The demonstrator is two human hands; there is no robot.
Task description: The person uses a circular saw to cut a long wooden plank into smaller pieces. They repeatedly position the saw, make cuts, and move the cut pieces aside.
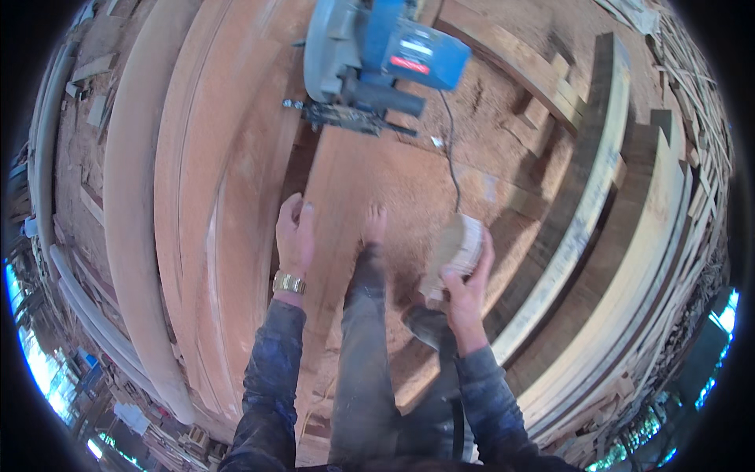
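My right hand [469,295] grips a short pale wood block [460,250], thumb on the near side and fingers around its right edge. Empty as far as I can see, my left hand [296,242] has its fingers loosely bent and the thumb apart. It hovers over or beside the left edge of a long reddish-brown board [334,181]; whether it touches is unclear. A gold-coloured watch [289,282] circles that wrist. Ahead, a blue circular saw [366,59] rests at the far part of the board, somewhat blurred.
Thick reddish planks [197,173] lie along the left. Several long squared beams [586,204] run down the right, with a pile of thin wood strips [704,102] beyond. A dark power cord [451,149] trails from the saw. Sawdust covers the ground [417,177], near my bare foot [376,224].
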